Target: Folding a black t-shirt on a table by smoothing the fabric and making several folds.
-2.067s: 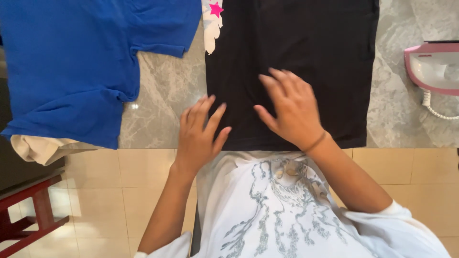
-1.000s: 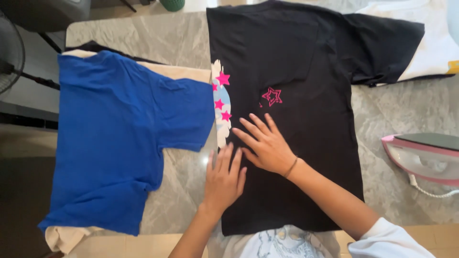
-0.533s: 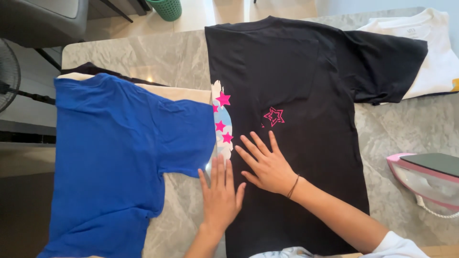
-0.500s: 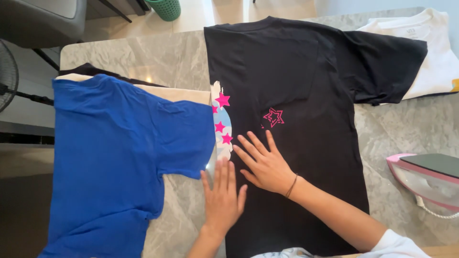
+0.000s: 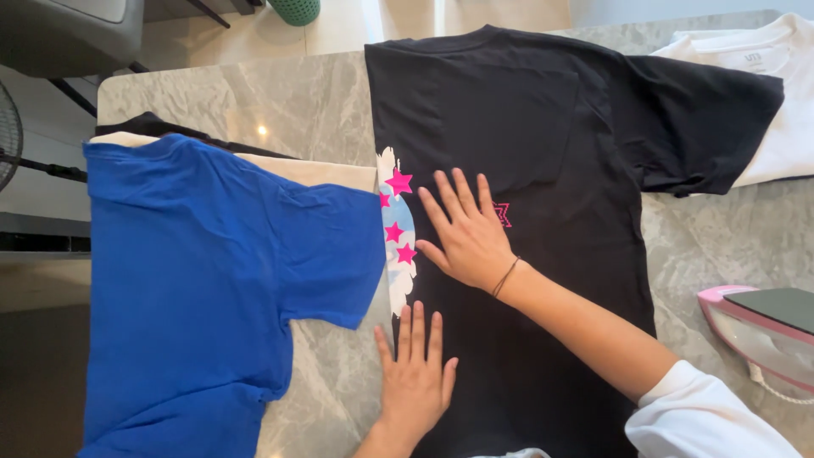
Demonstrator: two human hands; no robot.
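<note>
Head view, looking straight down on a grey marble table (image 5: 314,93). Black T-shirt (image 5: 543,127) lies spread flat on the table, filling the centre of the frame from 12 o'clock down to 6 o'clock; one sleeve reaches out toward 2 o'clock. Its left side is folded in along a straight vertical edge, and a strip of white and light-blue print with pink stars (image 5: 398,233) shows along that edge.

Right hand (image 5: 466,237) lies palm down on the black shirt at the frame's centre, fingers spread wide and pointing to 12 o'clock, holding nothing. It partly covers a pink star outline (image 5: 503,214) printed on the cloth. Thin dark band on the wrist; white sleeve at 5 o'clock.

Left hand (image 5: 415,377) lies flat at 6 o'clock, on the folded edge of the shirt, fingers straight and close together, thumb out, holding nothing. It sits at 7 o'clock from the right hand, apart from it.

Blue T-shirt (image 5: 195,280) lies at 9 o'clock on top of a cream garment (image 5: 326,172), its sleeve just beside the star print. White garment (image 5: 784,110) at 2 o'clock, partly under the black sleeve. Pink and white iron (image 5: 755,326) at 4 o'clock on the table, well apart from both hands.
</note>
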